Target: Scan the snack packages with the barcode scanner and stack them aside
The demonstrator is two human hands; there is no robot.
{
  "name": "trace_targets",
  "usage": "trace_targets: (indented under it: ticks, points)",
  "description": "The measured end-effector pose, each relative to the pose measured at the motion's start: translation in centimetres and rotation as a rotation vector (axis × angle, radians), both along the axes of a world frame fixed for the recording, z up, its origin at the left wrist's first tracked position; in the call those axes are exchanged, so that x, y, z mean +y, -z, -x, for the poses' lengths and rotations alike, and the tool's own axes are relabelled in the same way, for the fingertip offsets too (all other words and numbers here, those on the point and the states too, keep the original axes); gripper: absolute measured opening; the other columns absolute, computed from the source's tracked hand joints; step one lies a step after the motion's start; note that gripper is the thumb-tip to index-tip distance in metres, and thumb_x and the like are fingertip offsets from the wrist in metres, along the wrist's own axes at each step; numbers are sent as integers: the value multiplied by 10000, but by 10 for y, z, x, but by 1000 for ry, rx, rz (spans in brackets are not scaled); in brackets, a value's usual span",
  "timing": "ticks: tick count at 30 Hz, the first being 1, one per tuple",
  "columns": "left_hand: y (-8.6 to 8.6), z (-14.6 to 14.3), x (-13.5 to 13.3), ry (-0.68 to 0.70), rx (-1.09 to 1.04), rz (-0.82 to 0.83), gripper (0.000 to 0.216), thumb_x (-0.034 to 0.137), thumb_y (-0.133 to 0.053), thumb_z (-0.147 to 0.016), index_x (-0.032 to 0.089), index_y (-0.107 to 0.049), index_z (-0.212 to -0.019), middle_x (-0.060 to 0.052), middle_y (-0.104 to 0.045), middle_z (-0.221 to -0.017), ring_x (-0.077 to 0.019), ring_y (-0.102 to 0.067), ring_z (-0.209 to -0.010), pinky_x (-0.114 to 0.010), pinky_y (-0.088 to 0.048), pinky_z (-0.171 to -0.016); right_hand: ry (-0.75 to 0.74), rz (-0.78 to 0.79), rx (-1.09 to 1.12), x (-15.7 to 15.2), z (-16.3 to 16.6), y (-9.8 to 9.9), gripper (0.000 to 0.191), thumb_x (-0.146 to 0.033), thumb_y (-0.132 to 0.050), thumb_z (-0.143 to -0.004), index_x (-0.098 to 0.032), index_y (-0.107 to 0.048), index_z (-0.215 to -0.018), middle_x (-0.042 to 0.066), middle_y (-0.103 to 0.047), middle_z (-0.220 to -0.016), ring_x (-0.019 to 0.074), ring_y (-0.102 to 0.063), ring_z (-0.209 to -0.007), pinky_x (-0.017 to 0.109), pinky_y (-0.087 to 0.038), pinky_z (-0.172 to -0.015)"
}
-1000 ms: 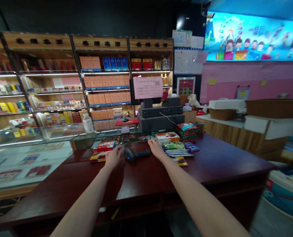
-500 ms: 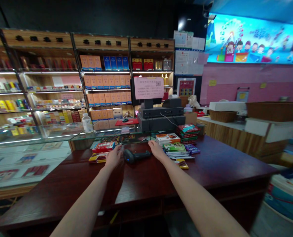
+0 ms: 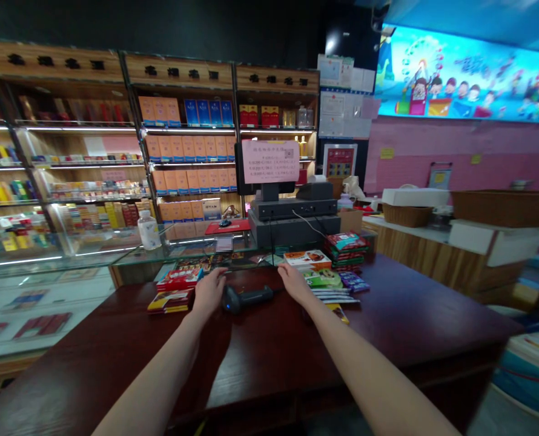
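Note:
A black barcode scanner (image 3: 251, 295) with a small blue light lies on the dark red wooden table (image 3: 260, 345) between my hands. Just left of it, my left hand (image 3: 210, 292) reaches forward with its fingers extended and holds nothing I can see. Red and yellow snack packets (image 3: 174, 290) are stacked beside that hand. My right hand (image 3: 293, 283) is on the scanner's other side, fingers pointing forward and apparently empty. Close to it are an orange-and-white box (image 3: 308, 260), green packets (image 3: 326, 278) and a purple packet (image 3: 353, 281).
Behind the table stands a cash register (image 3: 294, 212) with a pink sign (image 3: 270, 162) on its screen. A white bottle (image 3: 149, 231) rests on the glass counter at left. Red-green packets (image 3: 346, 249) pile up at the right, and a bucket (image 3: 530, 375) stands beside the table.
The view has shifted slightly, so the table's things sit a little lower and the left-hand ones further left. Both hands keep nearly the same pose around the scanner.

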State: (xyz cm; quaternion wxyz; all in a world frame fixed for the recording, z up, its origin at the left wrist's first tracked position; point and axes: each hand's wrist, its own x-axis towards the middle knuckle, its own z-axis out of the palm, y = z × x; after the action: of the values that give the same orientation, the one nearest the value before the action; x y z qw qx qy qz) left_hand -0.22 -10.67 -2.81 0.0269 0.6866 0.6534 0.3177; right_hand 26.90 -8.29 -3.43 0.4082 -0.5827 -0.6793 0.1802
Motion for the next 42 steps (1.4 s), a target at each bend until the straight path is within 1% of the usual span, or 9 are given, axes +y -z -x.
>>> trace_targets:
  ticks: [5, 11, 15, 20, 26, 29, 35, 38, 42]
  points:
    - [-7, -29, 17, 55, 53, -43, 323, 260, -448, -942, 272, -612, -1220, -35, -714, -1192, -217, -609, -1182, -444, -326, -1114, 61, -41, -84, 14, -33, -1, 353, -248, -425, -971, -149, -655, -1220, 118, -689, -1227, 232, -608, -1167, 327, -402, -1024]
    - [-13, -64, 42, 128, 93, -37, 308, 246, -468, -928, 294, -617, -1194, -24, -720, -1181, -225, -601, -1180, -503, -250, -1148, 165, -72, -145, 40, -72, 1, 354, -213, -431, -955, -141, -671, -1206, 132, -690, -1213, 233, -608, -1165, 323, -397, -1031]
    - [-10, -89, 62, 165, 96, -15, 306, 249, -482, -920, 291, -617, -1191, -35, -702, -1221, -236, -588, -1207, -526, -224, -1157, 215, -99, -165, 54, -98, 4, 364, -207, -408, -964, -127, -678, -1194, 145, -678, -1225, 235, -588, -1190, 323, -373, -1060]
    - [-1, -127, 77, 221, 75, 33, 330, 261, -514, -905, 280, -606, -1222, -55, -703, -1209, -244, -579, -1222, -515, -237, -1151, 313, -95, -267, 66, -123, 13, 336, -254, -431, -971, -182, -713, -1139, 127, -677, -1195, 235, -595, -1149, 318, -390, -1032]
    - [13, -177, 90, 313, 31, 133, 389, 280, -526, -903, 283, -570, -1289, -57, -684, -1268, -243, -569, -1246, -490, -269, -1141, 389, -26, -424, 66, -121, 16, 373, -342, -415, -998, -226, -670, -1244, 139, -572, -1373, 271, -522, -1254, 385, -369, -1063]
    - [22, -195, 98, 307, -5, 201, 468, 302, -537, -900, 259, -517, -1365, -92, -679, -1276, -269, -580, -1238, -497, -317, -1109, 454, 26, -476, 62, -113, 15, 374, -392, -416, -1002, -276, -650, -1269, 114, -508, -1461, 318, -438, -1349, 489, -323, -1093]
    - [31, -202, 108, 289, -125, 255, 547, 303, -546, -899, 203, -462, -1430, -150, -647, -1321, -297, -573, -1262, -484, -350, -1094, 466, 126, -458, 56, -105, 2, 400, -441, -355, -1014, -291, -676, -1201, 120, -477, -1487, 332, -435, -1349, 566, -291, -1080]
    - [32, -198, 111, 297, -220, 235, 492, 276, -571, -886, 226, -523, -1373, -111, -670, -1296, -252, -592, -1244, -412, -378, -1087, 484, 131, -463, 57, -105, -6, 389, -433, -361, -1006, -264, -686, -1139, 142, -518, -1433, 336, -510, -1266, 522, -368, -1006]
    - [32, -197, 113, 310, -363, 211, 384, 245, -638, -843, 238, -626, -1227, -68, -725, -1184, -215, -660, -1126, -356, -455, -1014, 488, 166, -489, 60, -106, -8, 355, -401, -409, -980, -191, -643, -1146, 171, -648, -1206, 338, -605, -1105, 475, -413, -923]
